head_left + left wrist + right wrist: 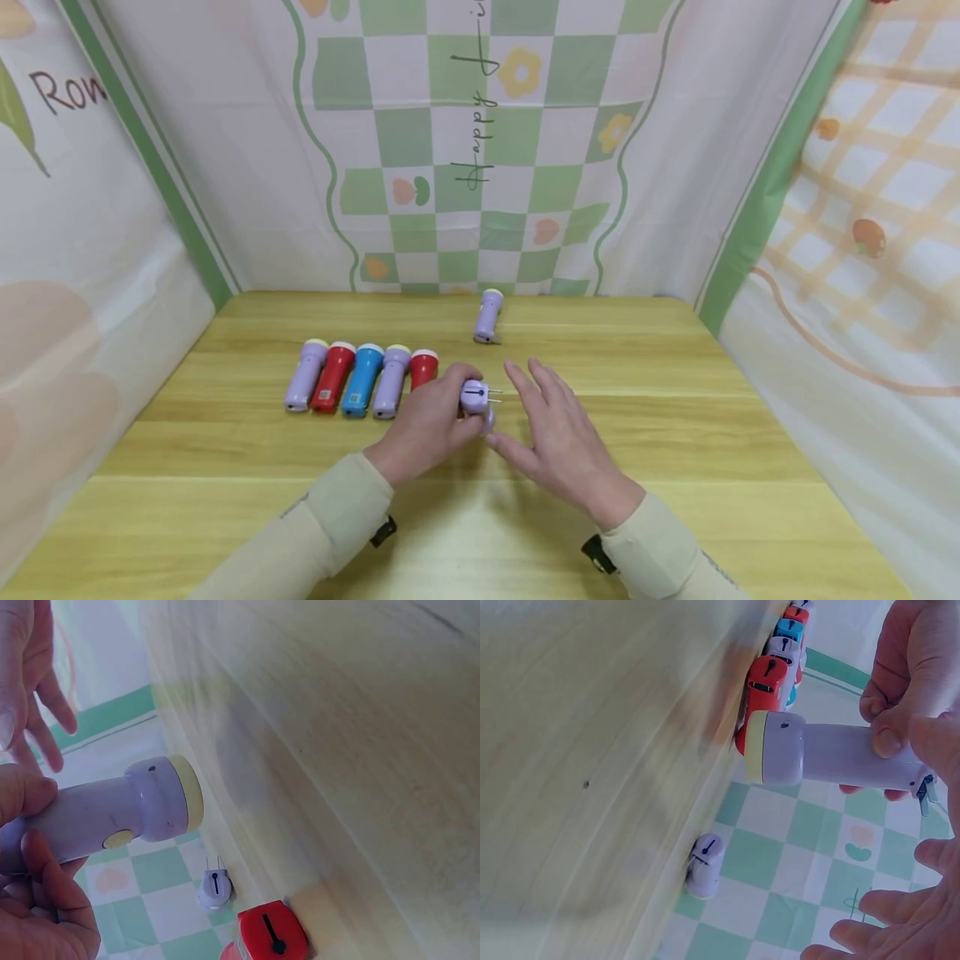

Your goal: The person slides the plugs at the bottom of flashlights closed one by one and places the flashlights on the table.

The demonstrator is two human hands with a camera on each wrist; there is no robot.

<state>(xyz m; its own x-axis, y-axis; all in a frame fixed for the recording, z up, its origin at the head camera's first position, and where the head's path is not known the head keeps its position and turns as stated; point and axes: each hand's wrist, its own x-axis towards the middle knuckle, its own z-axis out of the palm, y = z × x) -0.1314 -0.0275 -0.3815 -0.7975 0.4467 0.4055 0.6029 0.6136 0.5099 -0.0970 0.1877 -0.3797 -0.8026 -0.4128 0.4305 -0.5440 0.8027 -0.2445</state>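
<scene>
My left hand [427, 425] grips a light purple flashlight [94, 814] by its body, above the table. Its cream-rimmed head points down, and a round cream button shows on its side in the left wrist view. From the tail end, facing up, two metal plug prongs [925, 796] stick out towards the right. My right hand [562, 442] hovers just right of the flashlight with fingers spread and nothing in them. Another purple flashlight [488, 315] lies alone at the back of the table, its prongs also out.
On the wooden table [660, 400], left of my hands, several flashlights lie side by side: purple [305, 377], red [333, 377], blue [363, 380], purple [392, 381] and red [423, 367]. My left hand partly hides the last red one. Patterned curtains [480, 150] enclose the table.
</scene>
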